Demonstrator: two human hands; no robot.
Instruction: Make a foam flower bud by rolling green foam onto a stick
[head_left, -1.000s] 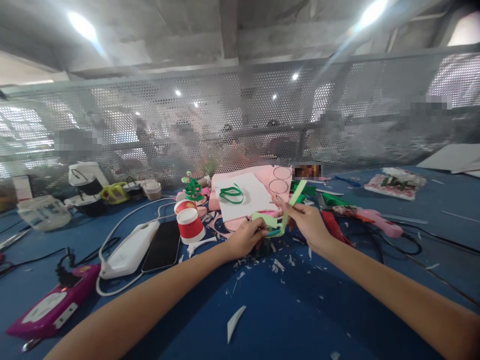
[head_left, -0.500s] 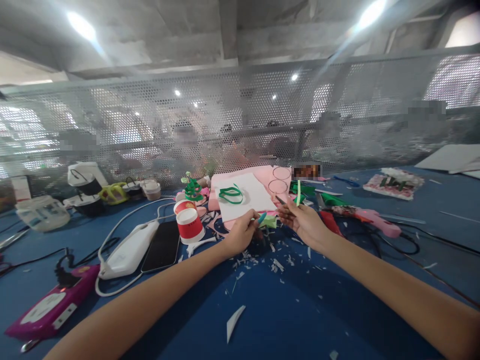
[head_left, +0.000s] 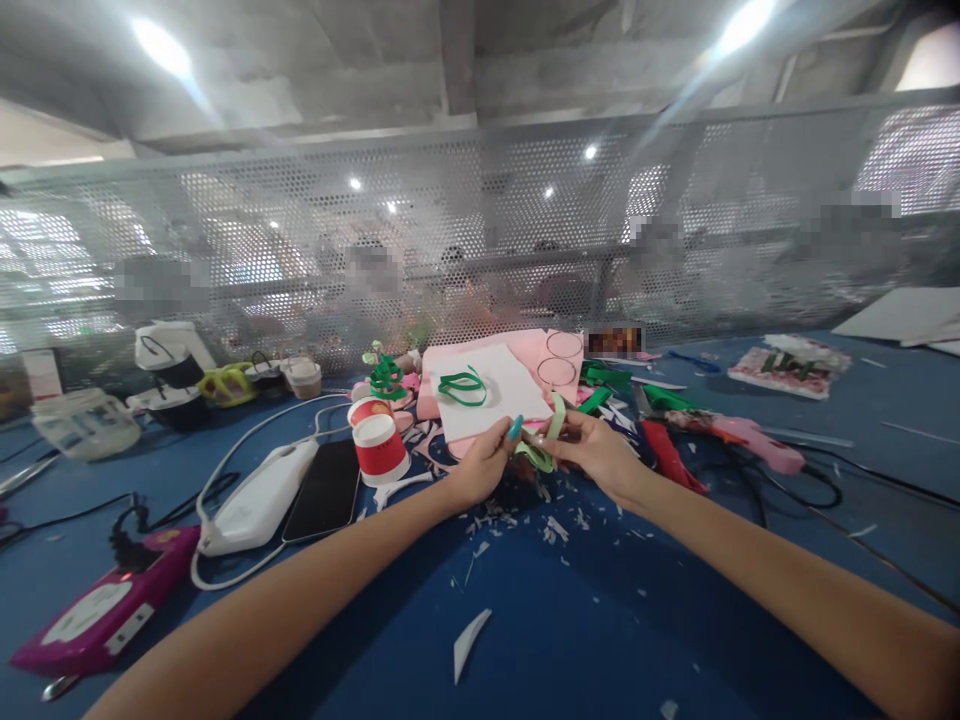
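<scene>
My left hand [head_left: 484, 462] is closed around a small teal object [head_left: 515, 428] that sticks up past the thumb; it looks like a tool handle, but its kind is not clear. My right hand [head_left: 600, 458] pinches a pale green paper strip [head_left: 557, 415], which curls up beside the fingers. More of that strip loops down between the two hands, whose fingertips nearly meet. Beyond them lies a white sheet [head_left: 487, 375] with a loop of dark green strip [head_left: 463, 387] on it, on top of pink paper [head_left: 564, 352] with drawn circles.
Left of my hands stand a red and white paper cup [head_left: 379, 450], a black phone [head_left: 322, 492], a white device [head_left: 259, 500] and a purple power strip [head_left: 109, 605]. A pink glue gun [head_left: 757, 445] with its cable lies to the right. Paper scraps litter the blue table.
My right hand has moved left and closer to my left hand. The pale green strip now bends between them. A dark pointed thing at my right fingers no longer shows.
</scene>
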